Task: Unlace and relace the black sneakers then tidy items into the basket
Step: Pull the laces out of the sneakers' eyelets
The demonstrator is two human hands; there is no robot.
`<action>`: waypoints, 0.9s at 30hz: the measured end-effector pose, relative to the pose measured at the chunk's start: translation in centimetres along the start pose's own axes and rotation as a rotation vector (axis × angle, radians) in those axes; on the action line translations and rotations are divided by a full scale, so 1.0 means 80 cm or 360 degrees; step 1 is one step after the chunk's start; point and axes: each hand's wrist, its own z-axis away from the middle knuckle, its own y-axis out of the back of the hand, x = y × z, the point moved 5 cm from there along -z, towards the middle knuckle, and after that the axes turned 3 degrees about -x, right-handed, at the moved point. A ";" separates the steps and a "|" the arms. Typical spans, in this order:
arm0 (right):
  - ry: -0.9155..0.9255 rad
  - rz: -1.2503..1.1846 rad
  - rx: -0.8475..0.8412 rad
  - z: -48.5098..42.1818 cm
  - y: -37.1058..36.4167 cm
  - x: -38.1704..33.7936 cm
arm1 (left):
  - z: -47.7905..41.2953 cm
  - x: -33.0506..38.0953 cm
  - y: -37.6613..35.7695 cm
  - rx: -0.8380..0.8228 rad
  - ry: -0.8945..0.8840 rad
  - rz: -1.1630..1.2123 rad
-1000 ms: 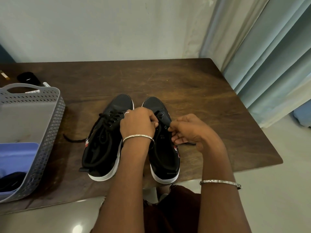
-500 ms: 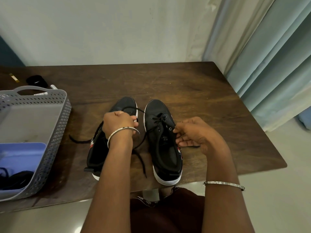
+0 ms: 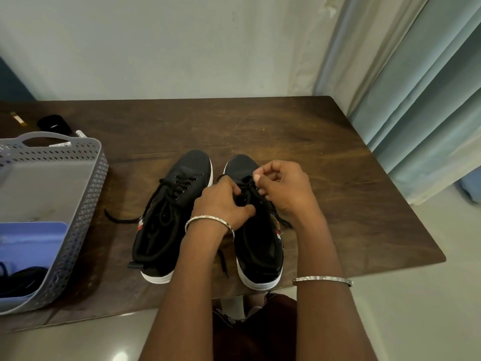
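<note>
The wooden table (image 3: 325,178) carries a grey perforated basket (image 3: 86,199) at its left edge and the black sneakers (image 3: 182,183) side by side mid-table, toes pointing away. Both hands work over the right sneaker (image 3: 257,246). The left hand (image 3: 221,201) curls round its black lace (image 3: 247,182), and the right hand (image 3: 283,186) pinches the lace just beside it.

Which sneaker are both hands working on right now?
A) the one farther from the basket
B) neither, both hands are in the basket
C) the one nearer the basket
A: the left hand and right hand both grip the lace over the right sneaker, while the left sneaker by the basket lies untouched.
</note>
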 end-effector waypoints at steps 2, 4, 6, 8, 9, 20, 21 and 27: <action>0.0008 0.0175 -0.0055 -0.002 -0.009 0.000 | -0.001 -0.004 0.006 0.0090 0.0056 0.0133; -0.0010 0.0267 -0.0125 -0.001 -0.012 0.001 | -0.001 -0.009 0.006 0.0102 0.0109 0.0256; -0.0007 0.0293 -0.0154 -0.001 -0.014 0.000 | -0.002 -0.014 0.005 0.0115 0.0161 0.0385; -0.0016 0.0373 -0.0159 -0.001 -0.018 -0.003 | -0.003 -0.020 0.003 0.0138 0.0222 0.0515; -0.0033 0.0435 -0.0141 -0.002 -0.020 -0.004 | -0.004 -0.022 0.002 0.0148 0.0250 0.0568; 0.0091 0.0761 0.0042 0.005 -0.025 -0.013 | 0.004 -0.020 0.009 0.0138 0.0364 0.0791; 0.0099 0.0686 0.0069 0.005 -0.023 -0.011 | 0.003 -0.021 0.009 0.0115 0.0369 0.0799; -0.0471 -0.0384 0.0309 0.005 0.008 0.034 | 0.000 -0.024 0.005 -0.0001 0.0383 0.0924</action>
